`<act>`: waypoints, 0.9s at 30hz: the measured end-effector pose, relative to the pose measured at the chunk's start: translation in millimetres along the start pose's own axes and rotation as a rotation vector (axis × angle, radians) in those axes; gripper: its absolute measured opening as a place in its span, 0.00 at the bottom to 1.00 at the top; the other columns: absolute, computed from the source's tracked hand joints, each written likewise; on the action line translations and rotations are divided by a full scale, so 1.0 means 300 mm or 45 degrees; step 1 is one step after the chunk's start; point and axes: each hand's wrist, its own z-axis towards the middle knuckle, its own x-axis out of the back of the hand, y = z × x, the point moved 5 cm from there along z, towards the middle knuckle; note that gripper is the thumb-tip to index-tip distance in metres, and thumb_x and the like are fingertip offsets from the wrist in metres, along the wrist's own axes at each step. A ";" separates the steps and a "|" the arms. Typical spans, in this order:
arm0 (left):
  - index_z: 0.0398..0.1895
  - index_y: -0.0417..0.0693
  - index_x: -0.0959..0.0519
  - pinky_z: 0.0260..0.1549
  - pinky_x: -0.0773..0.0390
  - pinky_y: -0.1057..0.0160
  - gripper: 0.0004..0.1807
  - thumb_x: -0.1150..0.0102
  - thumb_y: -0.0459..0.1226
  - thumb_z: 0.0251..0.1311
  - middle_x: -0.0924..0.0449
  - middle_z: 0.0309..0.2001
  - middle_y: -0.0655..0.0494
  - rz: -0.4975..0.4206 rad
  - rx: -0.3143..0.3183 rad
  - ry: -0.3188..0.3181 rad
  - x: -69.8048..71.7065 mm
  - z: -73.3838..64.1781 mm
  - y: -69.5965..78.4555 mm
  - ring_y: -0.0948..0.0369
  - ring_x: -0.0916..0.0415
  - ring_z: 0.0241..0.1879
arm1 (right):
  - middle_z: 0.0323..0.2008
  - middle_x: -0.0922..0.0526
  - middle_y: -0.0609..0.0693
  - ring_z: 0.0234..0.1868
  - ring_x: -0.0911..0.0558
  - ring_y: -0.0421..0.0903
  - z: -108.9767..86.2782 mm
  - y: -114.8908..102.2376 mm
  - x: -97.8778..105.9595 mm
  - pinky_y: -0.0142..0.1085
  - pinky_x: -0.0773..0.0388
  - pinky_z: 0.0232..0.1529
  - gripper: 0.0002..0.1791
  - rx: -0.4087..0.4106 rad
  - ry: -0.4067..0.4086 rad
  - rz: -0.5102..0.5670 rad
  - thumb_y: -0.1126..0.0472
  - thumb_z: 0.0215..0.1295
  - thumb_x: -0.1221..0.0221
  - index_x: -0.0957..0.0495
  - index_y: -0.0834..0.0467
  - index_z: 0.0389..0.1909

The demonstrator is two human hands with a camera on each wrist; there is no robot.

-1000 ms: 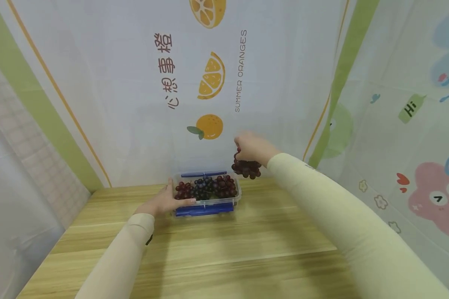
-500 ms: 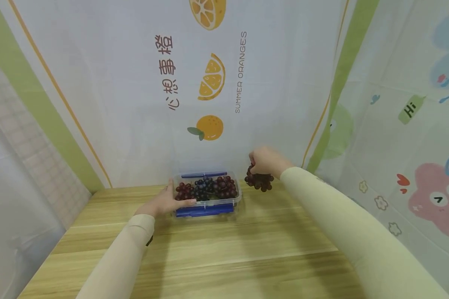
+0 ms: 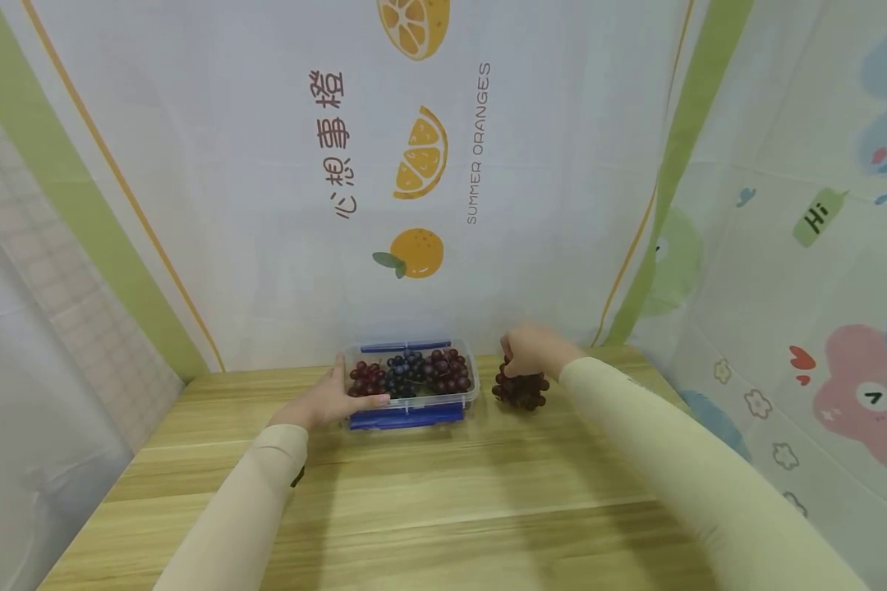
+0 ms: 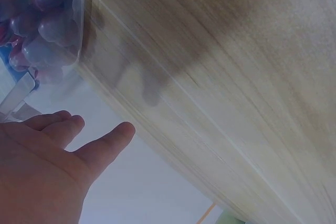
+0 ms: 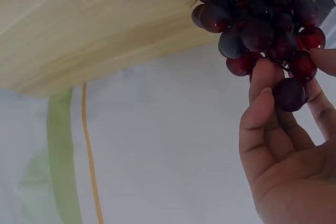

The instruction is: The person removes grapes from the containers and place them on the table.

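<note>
A clear plastic box (image 3: 473,377) with blue clips stands at the back of the table, holding red and dark blue-black grapes (image 3: 406,373). My left hand (image 3: 328,400) rests against its left end, thumb extended along the front rim; in the left wrist view its visible fingers (image 4: 107,148) are straight, below the box. To the right of the box, my right hand (image 3: 535,351) holds a bunch of dark red grapes (image 3: 521,392) from above, low over the table. The right wrist view shows the fingers around the end of that bunch (image 5: 257,30).
The wood-grain table (image 3: 429,509) ends at a white printed curtain (image 3: 266,205) close behind the box. Another printed curtain (image 3: 769,287) hangs along the right side. A pale checked cloth (image 3: 52,271) bounds the left.
My right hand has carried the bunch of grapes rightward and down, from above the box's right end to low over the table beside it. The left hand and box have stayed in place.
</note>
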 end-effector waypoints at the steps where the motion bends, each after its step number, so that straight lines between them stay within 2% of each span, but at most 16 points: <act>1: 0.84 0.44 0.83 0.78 0.47 0.25 0.81 0.38 0.77 0.56 0.69 0.86 0.30 0.003 -0.002 0.002 0.000 -0.002 0.000 0.30 0.63 0.84 | 0.28 0.22 0.46 0.29 0.26 0.44 0.002 0.003 -0.010 0.37 0.28 0.33 0.11 -0.001 0.002 0.010 0.57 0.67 0.30 0.21 0.54 0.28; 8: 0.85 0.44 0.82 0.78 0.47 0.25 0.83 0.39 0.80 0.52 0.68 0.86 0.30 0.008 0.000 0.008 -0.006 0.001 -0.009 0.30 0.63 0.85 | 0.31 0.20 0.48 0.32 0.24 0.45 0.023 0.039 -0.071 0.37 0.26 0.33 0.06 -0.004 0.044 0.017 0.61 0.70 0.34 0.22 0.54 0.33; 13: 0.85 0.43 0.81 0.78 0.46 0.26 0.83 0.38 0.79 0.52 0.67 0.86 0.30 0.006 -0.002 0.016 -0.005 0.000 -0.006 0.30 0.62 0.84 | 0.37 0.16 0.52 0.36 0.18 0.48 0.045 0.073 -0.121 0.42 0.18 0.39 0.03 0.007 0.102 -0.005 0.63 0.73 0.36 0.21 0.56 0.41; 17: 0.85 0.44 0.82 0.78 0.47 0.26 0.82 0.37 0.78 0.53 0.68 0.86 0.30 -0.014 -0.003 0.016 -0.003 -0.002 0.000 0.30 0.63 0.85 | 0.51 0.15 0.60 0.51 0.15 0.56 0.062 0.101 -0.175 0.51 0.14 0.54 0.15 -0.036 0.102 -0.041 0.58 0.76 0.37 0.21 0.59 0.57; 21: 0.84 0.46 0.83 0.78 0.47 0.25 0.82 0.37 0.78 0.53 0.69 0.87 0.32 -0.028 -0.003 0.017 -0.002 -0.001 0.001 0.31 0.64 0.85 | 0.67 0.26 0.70 0.66 0.21 0.66 0.069 0.115 -0.211 0.60 0.20 0.65 0.28 -0.096 0.082 -0.051 0.52 0.77 0.39 0.27 0.60 0.71; 25: 0.85 0.47 0.83 0.78 0.48 0.25 0.80 0.37 0.77 0.56 0.70 0.87 0.33 -0.027 -0.002 0.020 -0.001 0.001 -0.002 0.31 0.65 0.85 | 0.76 0.37 0.72 0.72 0.28 0.72 0.067 0.118 -0.230 0.64 0.24 0.69 0.34 -0.142 0.059 -0.037 0.49 0.78 0.40 0.33 0.57 0.78; 27: 0.85 0.47 0.83 0.78 0.48 0.25 0.81 0.37 0.77 0.55 0.70 0.87 0.34 -0.023 0.001 0.021 -0.001 0.001 -0.003 0.32 0.65 0.85 | 0.77 0.39 0.71 0.74 0.29 0.73 0.065 0.120 -0.234 0.65 0.23 0.69 0.34 -0.150 0.043 -0.028 0.50 0.78 0.41 0.34 0.57 0.79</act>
